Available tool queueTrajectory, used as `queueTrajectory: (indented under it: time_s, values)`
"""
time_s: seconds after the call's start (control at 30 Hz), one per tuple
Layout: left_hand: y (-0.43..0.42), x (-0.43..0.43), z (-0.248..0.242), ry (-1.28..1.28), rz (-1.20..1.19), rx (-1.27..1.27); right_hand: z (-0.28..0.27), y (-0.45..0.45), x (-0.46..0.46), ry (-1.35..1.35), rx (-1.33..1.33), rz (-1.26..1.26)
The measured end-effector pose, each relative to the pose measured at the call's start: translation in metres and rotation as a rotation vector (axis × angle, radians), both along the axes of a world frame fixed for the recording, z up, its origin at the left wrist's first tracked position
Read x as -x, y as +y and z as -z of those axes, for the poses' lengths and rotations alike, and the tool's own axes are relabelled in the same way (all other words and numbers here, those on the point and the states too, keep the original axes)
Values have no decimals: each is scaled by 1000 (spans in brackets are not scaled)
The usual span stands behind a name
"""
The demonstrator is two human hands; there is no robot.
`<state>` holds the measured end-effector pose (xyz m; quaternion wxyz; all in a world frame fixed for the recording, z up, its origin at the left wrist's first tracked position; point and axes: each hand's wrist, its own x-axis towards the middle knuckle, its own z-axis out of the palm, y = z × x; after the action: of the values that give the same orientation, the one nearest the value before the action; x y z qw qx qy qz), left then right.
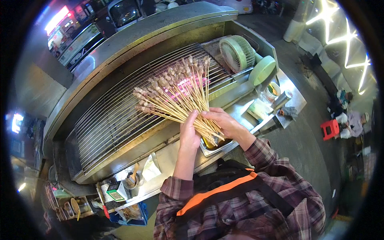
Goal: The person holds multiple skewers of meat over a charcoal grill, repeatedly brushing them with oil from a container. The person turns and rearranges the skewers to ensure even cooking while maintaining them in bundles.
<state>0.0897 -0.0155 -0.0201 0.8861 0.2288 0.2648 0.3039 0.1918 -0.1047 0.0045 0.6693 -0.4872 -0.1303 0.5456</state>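
A fanned bundle of meat skewers [192,102] on thin bamboo sticks is gripped between my two hands. My left hand [190,127] closes around the near side of the sticks, thumb on top. From the other side my right hand [222,121] holds the same sticks, its thumb close to the left one. Small pieces of pale meat [171,75] spread out above the grill grate [114,114], where a pink glow shows beneath them. Whether the meat rests on the bars I cannot tell. Under the stick ends is a metal tray [210,152] with yellowish liquid.
A round green fan [237,54] stands at the grill's right end. The steel ledge [171,165] bears a brush in a cup [132,180], a white paper [151,166], a metal canister [282,99] and a grey glove [288,111]. A person sits by a red stool [330,129].
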Motion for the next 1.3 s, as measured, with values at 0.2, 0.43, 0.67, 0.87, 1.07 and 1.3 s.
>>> queueTrajectory:
  time_s: [0.2,0.43,0.67,0.87,1.07,1.3]
  values:
    - [-3,-1,-3,74,4,-35,7,16,-32,191,-137,-170]
    - [-4,-2,-6,152,-43,-35,20,26,-38,-81,-252,-141]
    - [-7,-9,-4,109,-32,-12,15,15,-49,56,-139,-149]
    - [-9,-15,-9,85,-44,-65,10,12,-32,-12,-262,-124]
    - [-25,-3,-10,114,-60,-109,16,-5,-19,-13,-193,-127]
    - [-16,19,-10,99,26,-58,13,-3,-13,31,-74,-201]
